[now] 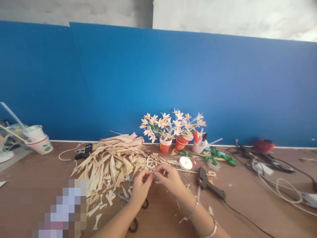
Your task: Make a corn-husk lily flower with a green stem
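Note:
My left hand and my right hand are held close together over the table, thumb and fingertips of each pinched. Whatever sits between the fingertips is too small to make out. Under my left wrist lies a pair of scissors with black handles, partly hidden by the arm. Dried corn husks are heaped beyond and to the left of my hands, with cut scraps strewn nearer. A black hot glue gun lies right of my right hand. Beyond that hand is a white round spool.
Two cups of pale husk flowers stand at the back against a blue partition. Right of them are a cup of tools and green leafy pieces. Cables tangle at far right; a paper cup stands at far left.

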Demonstrator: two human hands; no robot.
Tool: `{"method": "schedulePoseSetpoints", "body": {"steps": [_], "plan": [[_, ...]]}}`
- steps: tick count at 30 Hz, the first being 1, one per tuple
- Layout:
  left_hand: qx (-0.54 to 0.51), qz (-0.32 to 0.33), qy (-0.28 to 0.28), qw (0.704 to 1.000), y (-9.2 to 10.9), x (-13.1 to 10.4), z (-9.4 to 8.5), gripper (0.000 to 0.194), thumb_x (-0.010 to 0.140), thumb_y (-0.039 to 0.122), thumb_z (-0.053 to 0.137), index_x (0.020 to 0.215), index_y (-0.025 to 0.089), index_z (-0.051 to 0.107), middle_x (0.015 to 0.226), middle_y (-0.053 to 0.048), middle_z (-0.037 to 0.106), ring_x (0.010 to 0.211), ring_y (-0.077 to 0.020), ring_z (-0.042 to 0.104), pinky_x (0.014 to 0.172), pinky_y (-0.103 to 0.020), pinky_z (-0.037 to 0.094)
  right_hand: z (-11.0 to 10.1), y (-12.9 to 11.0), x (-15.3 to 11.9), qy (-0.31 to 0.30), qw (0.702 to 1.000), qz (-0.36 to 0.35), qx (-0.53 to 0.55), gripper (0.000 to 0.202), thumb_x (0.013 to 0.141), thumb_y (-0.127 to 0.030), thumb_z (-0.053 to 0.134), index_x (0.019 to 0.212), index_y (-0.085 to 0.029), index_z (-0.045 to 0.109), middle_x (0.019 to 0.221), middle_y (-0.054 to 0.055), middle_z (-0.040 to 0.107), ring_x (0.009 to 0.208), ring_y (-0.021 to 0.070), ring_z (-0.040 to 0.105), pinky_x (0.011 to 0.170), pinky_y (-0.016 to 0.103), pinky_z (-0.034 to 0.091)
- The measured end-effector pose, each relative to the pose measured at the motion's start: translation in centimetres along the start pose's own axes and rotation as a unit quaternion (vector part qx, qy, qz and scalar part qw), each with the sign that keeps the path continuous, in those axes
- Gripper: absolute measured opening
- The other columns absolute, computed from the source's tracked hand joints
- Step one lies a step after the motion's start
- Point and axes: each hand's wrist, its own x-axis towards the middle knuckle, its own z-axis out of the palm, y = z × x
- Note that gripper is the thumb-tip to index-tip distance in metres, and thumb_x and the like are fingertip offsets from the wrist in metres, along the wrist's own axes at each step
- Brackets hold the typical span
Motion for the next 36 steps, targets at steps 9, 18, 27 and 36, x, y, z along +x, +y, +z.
{"method": "schedulePoseSetpoints", "body": {"steps": [9,18,27,36], "plan": [[-0.022,0.004,0.001,1.000,-0.1,0.0,0.1,0.017,0.077,0.034,0.058,0.074,0.018,0.060,0.066,0.001,0.056,0.063,-0.0141,0.051,0.057,-0.023,0.041,0.0,1.0,0.5,0.036,0.996,0.023,0.082,0.025,0.082,-0.036,0.051,0.068,-0.016,0.057,0.063,0.000,0.057,0.061,0.0127,0.050,0.058,0.023,0.038],[0.004,0.021,-0.013,1.000,-0.5,0.1,0.0,0.015,0.077,0.031,0.058,0.074,0.017,0.061,0.066,0.000,0.057,0.062,-0.0139,0.050,0.059,-0.023,0.040,0.3,1.8,1.0,-0.015,0.972,0.110,0.208,0.029,0.069,-0.044,0.063,0.063,-0.016,0.057,0.053,-0.004,0.049,0.050,0.0086,0.040,0.051,0.022,0.031],[0.026,0.064,-0.044,0.997,-0.3,0.0,0.0,0.013,0.079,0.028,0.056,0.072,0.018,0.061,0.072,-0.002,0.061,0.071,-0.0165,0.055,0.067,-0.025,0.043,0.3,1.4,0.7,-0.058,0.912,0.246,0.323,0.028,0.060,-0.040,0.069,0.062,-0.016,0.055,0.048,-0.005,0.049,0.042,0.0052,0.038,0.043,0.020,0.021],[0.032,0.078,-0.047,0.995,0.1,-0.2,-0.1,0.013,0.080,0.026,0.055,0.073,0.018,0.062,0.073,-0.002,0.063,0.073,-0.0167,0.057,0.071,-0.026,0.044,0.2,1.0,0.5,-0.080,0.904,0.256,0.332,0.026,0.062,-0.036,0.068,0.055,-0.015,0.054,0.047,-0.005,0.049,0.043,0.0063,0.040,0.043,0.020,0.025]]}}
